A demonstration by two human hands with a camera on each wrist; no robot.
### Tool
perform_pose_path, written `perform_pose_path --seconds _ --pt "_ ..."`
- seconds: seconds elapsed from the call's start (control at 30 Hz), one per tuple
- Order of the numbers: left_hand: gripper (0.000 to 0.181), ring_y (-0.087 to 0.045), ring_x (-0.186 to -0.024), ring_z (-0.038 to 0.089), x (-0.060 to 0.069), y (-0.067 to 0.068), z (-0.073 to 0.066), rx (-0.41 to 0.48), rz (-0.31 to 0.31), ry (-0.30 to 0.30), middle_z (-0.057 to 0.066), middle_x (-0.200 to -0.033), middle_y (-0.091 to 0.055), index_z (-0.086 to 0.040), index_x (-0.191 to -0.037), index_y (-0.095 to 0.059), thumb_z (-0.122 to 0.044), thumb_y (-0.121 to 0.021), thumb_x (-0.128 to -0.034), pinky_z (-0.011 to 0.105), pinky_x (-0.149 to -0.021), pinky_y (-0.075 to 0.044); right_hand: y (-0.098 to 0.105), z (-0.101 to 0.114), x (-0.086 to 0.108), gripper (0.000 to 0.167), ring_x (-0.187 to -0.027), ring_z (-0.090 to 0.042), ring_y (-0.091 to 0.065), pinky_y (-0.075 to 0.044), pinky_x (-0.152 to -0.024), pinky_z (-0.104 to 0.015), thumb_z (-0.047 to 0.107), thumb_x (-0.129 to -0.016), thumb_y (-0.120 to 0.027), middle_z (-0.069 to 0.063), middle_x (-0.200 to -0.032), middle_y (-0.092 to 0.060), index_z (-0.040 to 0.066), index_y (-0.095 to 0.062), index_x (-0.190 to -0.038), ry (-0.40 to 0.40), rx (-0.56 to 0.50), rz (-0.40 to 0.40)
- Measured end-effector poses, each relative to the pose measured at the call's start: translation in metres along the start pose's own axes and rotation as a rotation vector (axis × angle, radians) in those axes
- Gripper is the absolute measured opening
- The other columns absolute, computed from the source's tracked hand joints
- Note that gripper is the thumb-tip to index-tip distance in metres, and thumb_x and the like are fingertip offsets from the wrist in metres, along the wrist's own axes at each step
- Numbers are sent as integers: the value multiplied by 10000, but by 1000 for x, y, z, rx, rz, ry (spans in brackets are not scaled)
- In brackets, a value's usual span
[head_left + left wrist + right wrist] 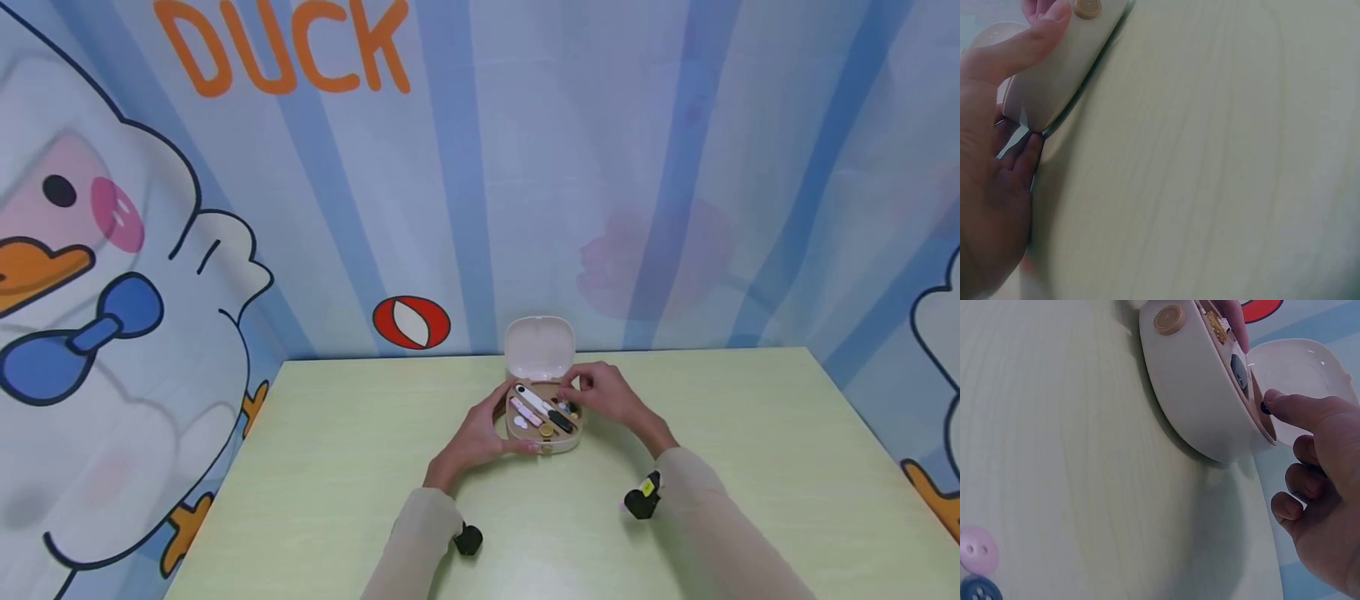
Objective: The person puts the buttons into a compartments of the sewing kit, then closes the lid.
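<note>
Left grip holding case, right grip pinching dark piece, right-wrist view only

The sewing case sits on the worktop, low centre in the head view, lid behind it, left fingers at its left, right fingers at its upper right. Two buttons lie lower left in the right-wrist view.

Raised lid bars box from behind; right front free.
</note>
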State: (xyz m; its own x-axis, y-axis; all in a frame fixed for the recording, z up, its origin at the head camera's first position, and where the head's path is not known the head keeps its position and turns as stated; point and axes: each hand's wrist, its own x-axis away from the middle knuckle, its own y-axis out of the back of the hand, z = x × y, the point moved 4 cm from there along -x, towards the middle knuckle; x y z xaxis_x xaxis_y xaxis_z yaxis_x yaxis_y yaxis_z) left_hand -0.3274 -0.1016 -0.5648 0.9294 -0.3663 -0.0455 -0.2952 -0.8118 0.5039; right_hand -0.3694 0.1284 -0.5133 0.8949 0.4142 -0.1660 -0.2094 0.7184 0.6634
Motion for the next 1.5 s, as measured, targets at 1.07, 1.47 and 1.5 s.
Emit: perform_pose_path --seconds 1.07,1.47,1.5 --pt "1191 -352 -1510 208 0 -1 0 9 4 8 -18 -1674 -328 -284 -1666 -234 -480 -945 -731 445 -1239 -302 33 -13 57 239 -532 -66 -357 -340 -516 -254 182 -964 -760 85 -590 -410 31 -756 -1149 62 77 -17" --pt "1143 -381 -1493 196 1 0 -3 28 11 -27 -16 -1657 -357 -257 -1653 -271 -392 -956 -747 358 -1219 -339 36 -13 111 224 -559 4 -331 -337 -506 -211 208 -948 -783 164 -617 -364 85 -762 -1134 118 56 85" --pt "1144 -379 -1494 195 1 0 -3 27 12 -27 -18 -1658 -354 -257 -1654 -269 -392 -955 -748 353 -1219 -338 36 -13 116 222 -560 7 -331 -341 -507 -208 211 -947 -784 167 -616 -363 92 -763 -1133 111 49 93"
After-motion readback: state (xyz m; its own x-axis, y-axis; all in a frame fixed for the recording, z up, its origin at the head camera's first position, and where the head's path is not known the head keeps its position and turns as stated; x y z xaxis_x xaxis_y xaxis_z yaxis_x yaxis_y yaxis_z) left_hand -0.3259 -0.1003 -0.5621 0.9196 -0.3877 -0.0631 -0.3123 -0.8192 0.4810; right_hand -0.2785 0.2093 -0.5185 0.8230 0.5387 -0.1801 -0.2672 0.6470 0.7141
